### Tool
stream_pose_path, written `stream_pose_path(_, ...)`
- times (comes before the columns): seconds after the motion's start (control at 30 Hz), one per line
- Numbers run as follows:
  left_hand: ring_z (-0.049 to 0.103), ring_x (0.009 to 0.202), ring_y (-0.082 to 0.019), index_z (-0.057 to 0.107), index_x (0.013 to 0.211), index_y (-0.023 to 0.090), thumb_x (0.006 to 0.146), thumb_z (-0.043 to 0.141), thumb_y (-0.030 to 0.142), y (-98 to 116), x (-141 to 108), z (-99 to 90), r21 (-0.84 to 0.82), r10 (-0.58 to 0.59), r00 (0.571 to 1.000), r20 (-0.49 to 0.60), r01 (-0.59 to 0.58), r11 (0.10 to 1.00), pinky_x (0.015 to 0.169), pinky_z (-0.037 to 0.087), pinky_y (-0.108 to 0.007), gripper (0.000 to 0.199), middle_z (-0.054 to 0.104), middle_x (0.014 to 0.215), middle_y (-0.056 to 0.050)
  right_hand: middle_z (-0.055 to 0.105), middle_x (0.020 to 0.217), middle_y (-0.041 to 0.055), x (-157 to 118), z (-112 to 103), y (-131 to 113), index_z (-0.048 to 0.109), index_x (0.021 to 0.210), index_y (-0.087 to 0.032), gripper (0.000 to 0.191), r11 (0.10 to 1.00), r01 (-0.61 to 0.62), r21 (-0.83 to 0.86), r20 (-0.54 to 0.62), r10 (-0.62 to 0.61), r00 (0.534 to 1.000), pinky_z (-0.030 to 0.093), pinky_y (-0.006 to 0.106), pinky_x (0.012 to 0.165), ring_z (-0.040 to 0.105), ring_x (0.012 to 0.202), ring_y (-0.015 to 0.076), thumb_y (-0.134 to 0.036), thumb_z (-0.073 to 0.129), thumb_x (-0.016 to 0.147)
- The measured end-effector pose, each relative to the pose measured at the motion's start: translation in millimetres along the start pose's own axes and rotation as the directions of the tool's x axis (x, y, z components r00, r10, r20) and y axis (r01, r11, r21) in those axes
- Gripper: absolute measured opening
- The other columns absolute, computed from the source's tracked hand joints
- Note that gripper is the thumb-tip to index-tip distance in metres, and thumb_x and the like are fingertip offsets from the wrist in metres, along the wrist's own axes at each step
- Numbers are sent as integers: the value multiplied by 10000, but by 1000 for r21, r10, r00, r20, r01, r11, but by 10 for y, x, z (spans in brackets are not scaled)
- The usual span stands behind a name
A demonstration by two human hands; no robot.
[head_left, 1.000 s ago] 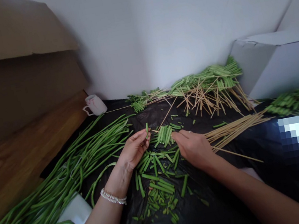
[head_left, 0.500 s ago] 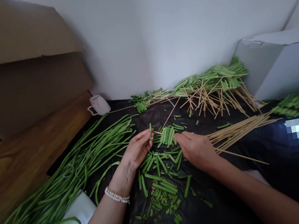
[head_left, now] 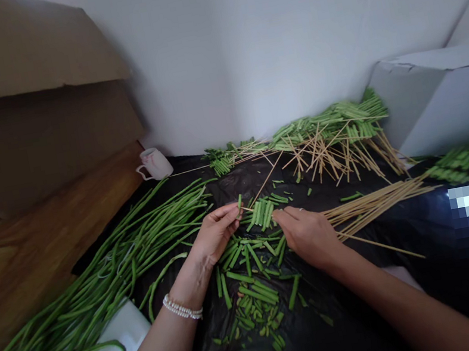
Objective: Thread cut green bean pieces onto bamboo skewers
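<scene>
Left hand: the left hand (head_left: 216,234) is pinching a short green bean piece (head_left: 239,201) upright between thumb and fingertips, and a pearl bracelet (head_left: 182,307) is circling its wrist.

Latest change: less of that piece is showing above the fingertips than a moment ago, and the left hand is sitting slightly closer to the right.

Right hand: the right hand (head_left: 309,238) is closed, its fingers curling in beside a bundle of cut beans (head_left: 263,213); whatever it grips is mostly hidden, though a thin bamboo skewer (head_left: 248,209) seems to be running from the bundle toward the bean piece.

Near the hands: loose cut bean pieces (head_left: 255,293) are lying scattered on a black plastic sheet (head_left: 317,336).

Left side: long uncut green beans (head_left: 97,272) are sprawling across the sheet and over a wooden surface (head_left: 13,257), with a white ceramic mug (head_left: 153,164) standing at the far end.

Right side: loose bamboo skewers (head_left: 376,207) are lying just beyond the right hand, while a heap of skewers and bean pieces (head_left: 328,138) is resting farther back against a white box (head_left: 444,102).
</scene>
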State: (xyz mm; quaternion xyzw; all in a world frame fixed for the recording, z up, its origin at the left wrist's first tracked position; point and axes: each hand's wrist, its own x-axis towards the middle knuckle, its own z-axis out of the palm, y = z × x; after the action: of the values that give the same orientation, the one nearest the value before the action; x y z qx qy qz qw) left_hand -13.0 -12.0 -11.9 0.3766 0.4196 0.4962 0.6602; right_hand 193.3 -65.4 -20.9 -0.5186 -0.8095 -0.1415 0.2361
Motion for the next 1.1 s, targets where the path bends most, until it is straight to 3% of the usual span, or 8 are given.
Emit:
stream_pose_path(0.2,622,735,-115,760,808,145,571,851,255,-49,7,7,128,76,996,-38,-70,989,732,466,-243,277,738,834,-56,621,768,-1,-8,-6,-17,659,936,-198,211,1000,-16,1,46,16,999,289,272,582,529,651,125,-131,465,882)
stream_pose_path(0.37,621,729,-104,753,831,146,583,846,245,-63,4,18,109,61,998,-33,-57,992,724,460,-229,283,730,825,-45,628,778,-1,-4,-3,-23,659,932,-201,215,1000,-26,10,55,26,998,290,275,584,534,650,125,-138,458,890)
stream_pose_path(0.53,592,662,-68,732,792,132,590,845,226,-38,-6,21,34,23,1000,1,-23,999,674,448,-191,250,691,730,-11,622,754,-1,-5,8,-19,662,932,-193,221,1000,-7,19,7,7,1000,295,267,597,527,645,125,-129,455,889)
stream_pose_path(0.7,585,662,-71,729,777,110,569,856,225,-45,-11,15,67,1,1000,3,-2,998,670,447,-191,270,688,731,-26,614,725,10,-19,25,-8,663,912,-181,228,999,20,37,-67,-18,998,303,260,620,533,665,133,-125,443,893)
stream_pose_path(0.93,582,668,-76,732,775,114,557,863,227,-42,-19,26,60,-13,1000,28,11,998,659,444,-192,279,682,725,-24,641,788,7,-15,30,-19,628,920,-199,241,983,-84,166,110,66,992,307,257,610,561,698,133,-178,389,939)
stream_pose_path(1.1,582,674,-83,733,773,118,552,865,231,-52,-14,19,77,-15,999,40,11,997,652,441,-197,281,682,726,-29,633,779,17,-4,20,-35,628,881,-198,263,986,-81,143,89,69,994,317,262,622,566,701,142,-182,373,943)
